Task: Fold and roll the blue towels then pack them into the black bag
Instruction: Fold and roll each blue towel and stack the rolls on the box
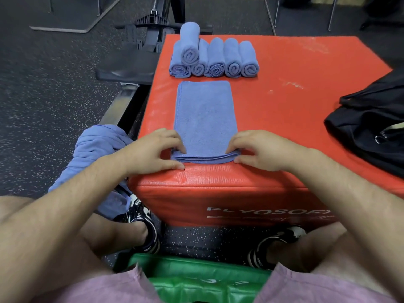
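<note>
Head view: left hand (153, 147) and right hand (258, 149) pinch folded blue towel (205, 114).

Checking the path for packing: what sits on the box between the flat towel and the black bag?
Nothing: the red box top is bare between the flat towel and the black bag, seen in the head view.

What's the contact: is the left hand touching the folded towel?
Touching. Head view: the left hand pinches the folded towel at its near left corner, fingertips on top.
</note>
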